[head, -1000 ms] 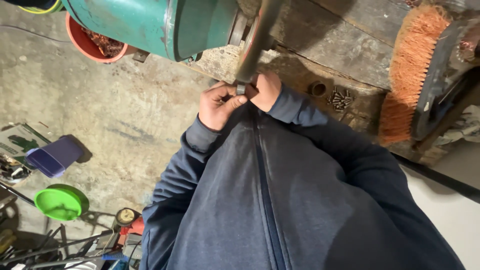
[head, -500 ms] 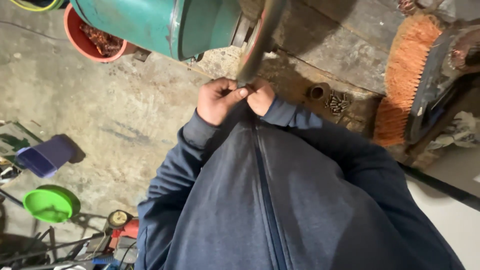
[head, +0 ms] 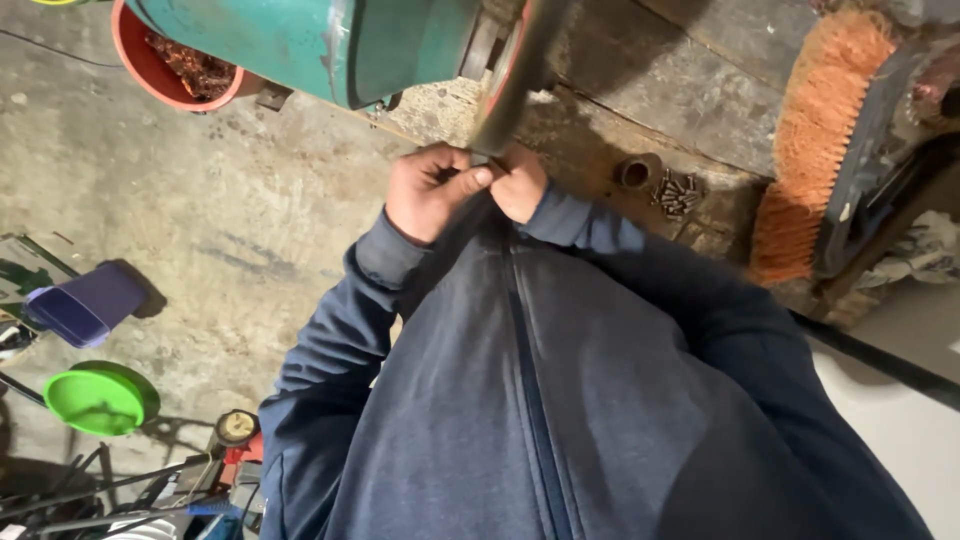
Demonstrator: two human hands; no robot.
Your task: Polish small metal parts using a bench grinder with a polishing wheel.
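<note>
My left hand (head: 425,195) and right hand (head: 518,185) meet at the lower edge of the wheel (head: 515,70), fingers pinched together on a small piece (head: 487,166), mostly hidden. The green motor (head: 300,40) sits left of the wheel; an orange brush (head: 815,130) lies to the right.

Left hand (head: 425,190) and right hand (head: 520,185) met at a grinding wheel (head: 515,70), fingers (head: 470,180) pinching something small, too hidden to identify. Right of fingers: small bolts (head: 678,192), orange brush (head: 815,140). Far left: green bowl (head: 95,400).
</note>
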